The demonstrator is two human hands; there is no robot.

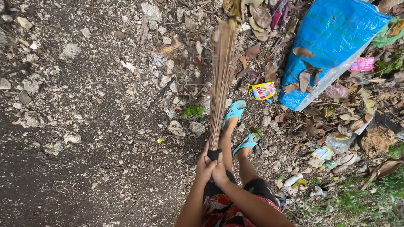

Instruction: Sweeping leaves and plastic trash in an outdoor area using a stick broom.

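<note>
Broom (221,84) apparently in both hands (211,166)

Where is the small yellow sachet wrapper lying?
The small yellow sachet wrapper lies on the ground right of centre, between the stick broom and the blue plastic sack.

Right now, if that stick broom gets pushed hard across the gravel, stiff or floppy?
Probably springy: the broom is a bundle of thin ribs, bound only at the base where the left hand and right hand grip it. Tips look splayed and blurred, so they likely flex. Likely light for its length.
</note>
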